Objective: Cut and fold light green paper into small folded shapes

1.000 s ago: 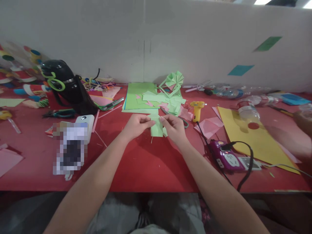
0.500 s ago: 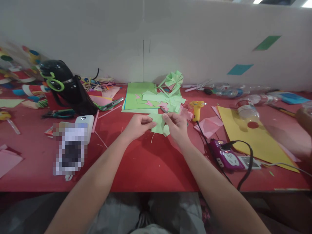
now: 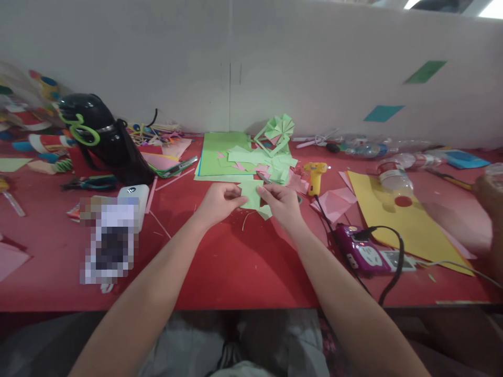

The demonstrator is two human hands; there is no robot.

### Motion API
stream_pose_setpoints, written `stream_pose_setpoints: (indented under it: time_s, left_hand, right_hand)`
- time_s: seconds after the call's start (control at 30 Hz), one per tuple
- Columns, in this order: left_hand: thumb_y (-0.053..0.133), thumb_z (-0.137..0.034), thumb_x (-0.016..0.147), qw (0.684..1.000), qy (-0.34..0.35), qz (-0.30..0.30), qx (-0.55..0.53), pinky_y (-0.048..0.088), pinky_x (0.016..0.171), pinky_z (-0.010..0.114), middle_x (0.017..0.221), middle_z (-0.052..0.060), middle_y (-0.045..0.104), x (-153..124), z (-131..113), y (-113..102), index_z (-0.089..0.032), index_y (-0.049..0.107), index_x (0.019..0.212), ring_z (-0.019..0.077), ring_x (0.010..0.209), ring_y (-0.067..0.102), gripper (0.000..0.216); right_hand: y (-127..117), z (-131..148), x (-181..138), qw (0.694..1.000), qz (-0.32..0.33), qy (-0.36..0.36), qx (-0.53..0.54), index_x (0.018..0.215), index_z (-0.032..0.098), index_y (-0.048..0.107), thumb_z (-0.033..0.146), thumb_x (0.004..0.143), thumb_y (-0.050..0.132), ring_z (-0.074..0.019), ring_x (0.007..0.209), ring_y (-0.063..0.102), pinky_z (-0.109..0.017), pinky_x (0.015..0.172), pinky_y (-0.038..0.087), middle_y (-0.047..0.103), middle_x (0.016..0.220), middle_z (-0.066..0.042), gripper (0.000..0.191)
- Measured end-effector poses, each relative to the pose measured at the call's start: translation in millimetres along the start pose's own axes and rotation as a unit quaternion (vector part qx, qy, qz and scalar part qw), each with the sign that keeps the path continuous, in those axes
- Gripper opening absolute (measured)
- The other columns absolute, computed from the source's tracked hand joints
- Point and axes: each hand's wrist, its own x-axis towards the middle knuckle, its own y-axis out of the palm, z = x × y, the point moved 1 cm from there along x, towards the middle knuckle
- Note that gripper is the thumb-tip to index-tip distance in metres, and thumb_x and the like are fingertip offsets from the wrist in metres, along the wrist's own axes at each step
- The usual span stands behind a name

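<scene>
Between my hands is a small light green piece of paper (image 3: 250, 195), held just above the red table (image 3: 231, 267). My left hand (image 3: 220, 203) pinches its left edge between thumb and fingers. On the opposite edge, my right hand (image 3: 282, 203) grips with thumb and fingertips. A smaller green scrap (image 3: 265, 212) shows under the paper, by my right hand. Behind lie green sheets (image 3: 220, 152) with green and pink cuttings, and a folded green paper form (image 3: 280, 130) stands at their back. Part of a pair of scissors (image 3: 263, 178) shows beyond my right fingers.
A yellow glue gun (image 3: 315, 177) stands right of my hands, its cord near a purple power strip (image 3: 363, 251). Farther right are yellow paper (image 3: 412, 230), plastic bottles (image 3: 395, 178) and another person's hand (image 3: 489, 193). A black bottle (image 3: 106, 139) and pliers (image 3: 90, 183) lie left.
The green paper has turned slightly in my fingers, with both hands still on it. At the far right, the other person's hand has shifted. The whole view has moved a little.
</scene>
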Motion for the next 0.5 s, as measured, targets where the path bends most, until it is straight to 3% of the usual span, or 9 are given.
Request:
stream_pose_setpoints:
  time_s: [0.13, 0.5]
  left_hand:
    - [0.08, -0.038, 0.071, 0.999, 0.012, 0.041, -0.021, 0.053, 0.073, 0.031, 0.082, 0.006, 0.074, -0.3, 2.0, -0.7, -0.016, 0.072, 0.082, 0.0184, 0.077, 0.067, 0.025]
    - [0.08, -0.043, 0.07, 0.994, 0.053, -0.099, 0.013, 0.049, 0.063, 0.03, 0.065, 0.001, 0.065, 7.2, 14.5, -6.2, -0.016, 0.07, 0.075, 0.0151, 0.062, 0.059, 0.029]
  right_hand:
    - [0.7, 2.8, -2.4, 0.998, 0.024, -0.033, -0.054, 0.066, 0.019, 0.061, 0.056, 0.083, 0.067, -0.0119, 0.052, 0.046, -0.028, 0.053, 0.037, 0.054, 0.055, 0.001, 0.041]
    - [8.7, 6.3, -4.9, 0.993, 0.102, -0.008, -0.051, 0.072, 0.019, 0.06, 0.054, 0.083, 0.065, -0.0103, 0.054, 0.039, -0.027, 0.051, 0.031, 0.048, 0.059, 0.002, 0.037]
